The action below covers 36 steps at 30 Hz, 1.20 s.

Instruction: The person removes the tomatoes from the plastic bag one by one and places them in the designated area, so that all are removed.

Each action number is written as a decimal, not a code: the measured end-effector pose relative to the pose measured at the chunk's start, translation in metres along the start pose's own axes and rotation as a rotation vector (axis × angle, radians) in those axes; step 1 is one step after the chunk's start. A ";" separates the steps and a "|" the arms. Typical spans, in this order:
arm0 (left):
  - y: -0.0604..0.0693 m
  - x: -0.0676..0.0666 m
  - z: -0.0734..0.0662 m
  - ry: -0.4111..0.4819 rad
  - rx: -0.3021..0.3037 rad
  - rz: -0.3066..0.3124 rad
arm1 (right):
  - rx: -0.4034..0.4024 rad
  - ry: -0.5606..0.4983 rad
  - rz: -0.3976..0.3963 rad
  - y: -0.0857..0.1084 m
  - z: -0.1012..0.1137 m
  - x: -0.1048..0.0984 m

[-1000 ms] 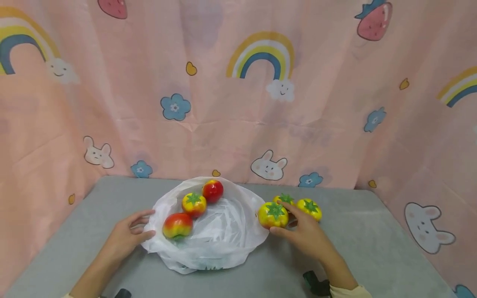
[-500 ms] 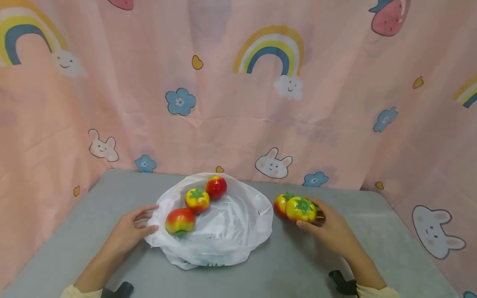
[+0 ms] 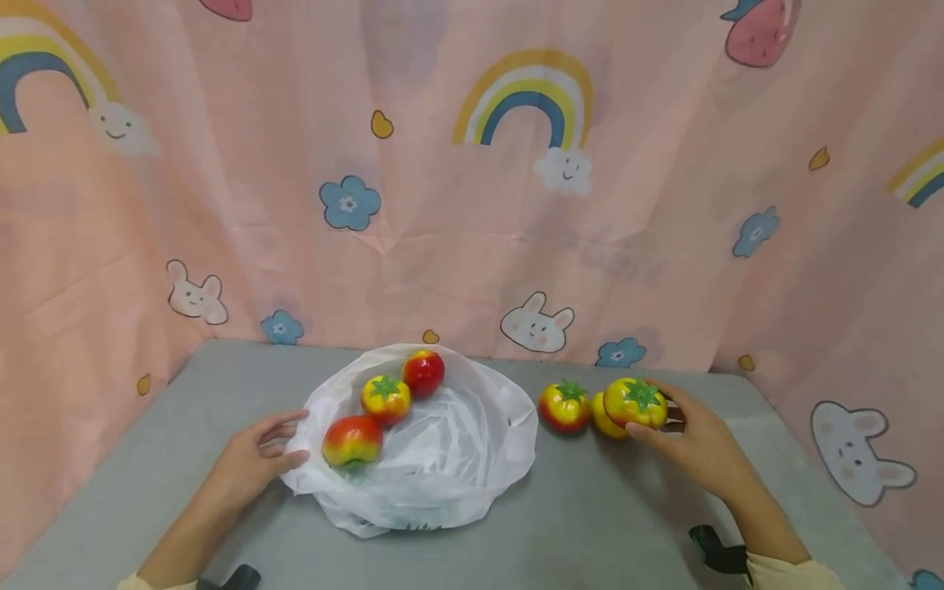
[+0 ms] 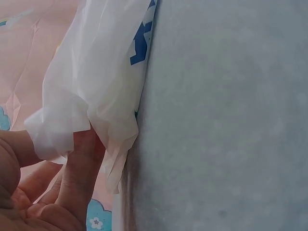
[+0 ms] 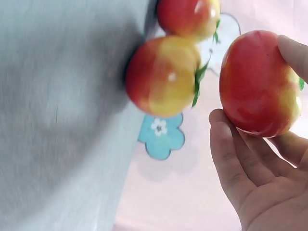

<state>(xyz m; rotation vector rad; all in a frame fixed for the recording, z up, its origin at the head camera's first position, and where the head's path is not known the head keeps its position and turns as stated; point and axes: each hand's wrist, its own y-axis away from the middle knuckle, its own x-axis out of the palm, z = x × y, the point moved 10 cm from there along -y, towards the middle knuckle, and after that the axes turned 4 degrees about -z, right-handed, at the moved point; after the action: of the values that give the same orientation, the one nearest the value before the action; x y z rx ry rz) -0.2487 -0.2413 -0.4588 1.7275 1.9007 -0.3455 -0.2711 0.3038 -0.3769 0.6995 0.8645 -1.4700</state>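
A white plastic bag [image 3: 472, 492] lies wide open on the grey table, with three red-yellow fruits inside, one of them a fruit [image 3: 352, 441] near its left edge. My left hand [image 3: 254, 463] pinches the bag's left rim; the left wrist view shows the fingers [image 4: 79, 178] at the plastic [image 4: 96, 72]. On the right, my right hand [image 3: 701, 442] grips a yellow-red tomato [image 3: 636, 401] by thumb and fingers. In the right wrist view this tomato [image 5: 257, 84] is held off the table, beside two others, the nearer one a tomato [image 5: 161, 77] on the table.
Two tomatoes stand right of the bag: one [image 3: 564, 408] close to its rim, another [image 3: 606, 416] partly hidden behind the held one. A pink patterned curtain [image 3: 442, 270] hangs behind the grey table [image 3: 575, 533].
My right hand has moved right, away from the bag, carrying the tomato past the two others. My left hand keeps its hold on the rim.
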 end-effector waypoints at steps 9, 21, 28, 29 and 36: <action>0.000 0.002 -0.007 0.030 0.020 -0.004 | 0.053 0.026 0.031 -0.012 -0.025 -0.011; 0.003 0.002 -0.007 0.019 0.015 -0.026 | 0.126 0.021 0.022 -0.016 -0.061 -0.021; 0.004 0.000 -0.005 0.010 0.024 -0.030 | 0.180 0.041 0.064 -0.018 -0.085 -0.012; 0.004 0.000 -0.004 0.007 0.022 -0.031 | 0.193 0.036 0.076 -0.018 -0.089 -0.009; 0.005 0.001 -0.001 0.002 0.009 -0.029 | 0.248 0.022 0.135 -0.017 -0.107 0.008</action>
<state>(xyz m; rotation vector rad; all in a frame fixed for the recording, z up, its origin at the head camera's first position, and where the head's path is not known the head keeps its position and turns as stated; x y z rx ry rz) -0.2439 -0.2393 -0.4575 1.7088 1.9300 -0.3640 -0.2961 0.3889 -0.4396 0.9415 0.6430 -1.4633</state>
